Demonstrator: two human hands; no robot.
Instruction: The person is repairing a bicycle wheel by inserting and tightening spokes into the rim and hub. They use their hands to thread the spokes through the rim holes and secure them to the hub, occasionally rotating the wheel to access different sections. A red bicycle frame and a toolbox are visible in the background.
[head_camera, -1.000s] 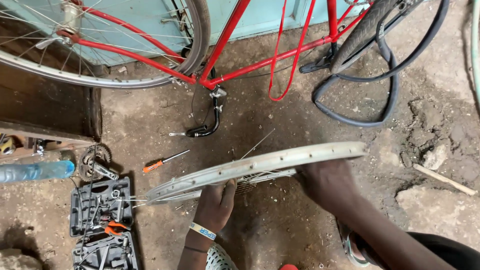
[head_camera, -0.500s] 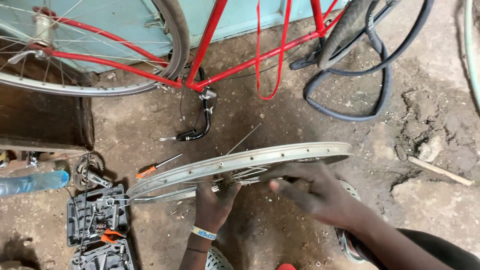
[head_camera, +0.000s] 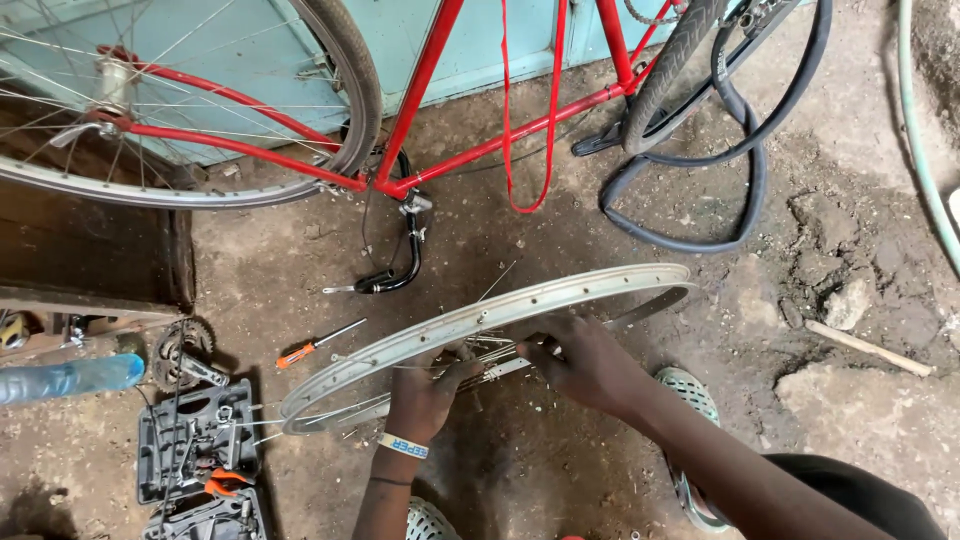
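Steel wheel rim (head_camera: 470, 322) stands on edge, left hand (head_camera: 425, 395) closed under it, right hand (head_camera: 590, 365) pinching loose spokes (head_camera: 490, 358); a slackened grip risks tipping and bent spokes.

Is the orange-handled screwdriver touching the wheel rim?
Apart. The head view shows bare dirt floor between the orange-handled screwdriver and the silver wheel rim.

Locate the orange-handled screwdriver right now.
Head view, left of centre: the orange-handled screwdriver lies on the dirt floor, just up-left of the bare wheel rim, between the chainring and the black crank arm.
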